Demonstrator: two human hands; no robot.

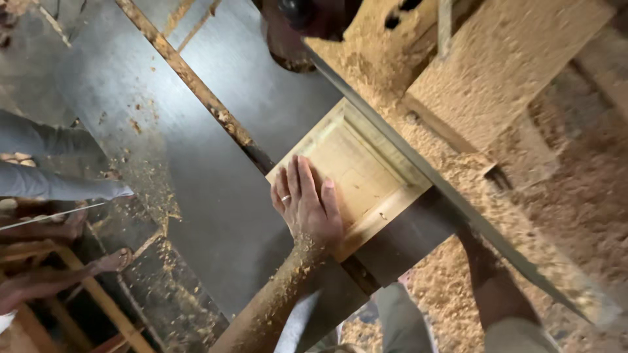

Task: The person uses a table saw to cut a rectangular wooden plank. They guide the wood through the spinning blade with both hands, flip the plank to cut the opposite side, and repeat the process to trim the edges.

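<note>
Head view, left hand: the left hand (307, 206) lies flat with fingers spread and pressed on the wooden panel (356, 176). It grips nothing. A ring shows on one finger, and sawdust coats the forearm.

Head view, right hand: only the right forearm (490, 281) shows, reaching under the long metal bar (445, 189). The hand itself is hidden, so whether it is spread or closed I cannot tell.

Head view, the panel: a pale, square piece with a raised frame around a sunken field. It lies on the dark machine table (209, 163), its far edge just beside the metal bar and near the middle of the picture.

Handling, as a judgement: the panel looks stiff and fairly light, dry wood that will not flex. Its dusty face may slide under the palm — flat pressure on the frame edges or the middle field seems the safest hold, with fingers kept well off the edge beside the bar.

Head view, surroundings: heaps of sawdust (523, 196) cover the right side. A rusty strip (196, 85) runs diagonally across the table. At the left another person's grey trouser legs (46, 163) and a sandalled foot (111, 261) stand apart from the work.
</note>
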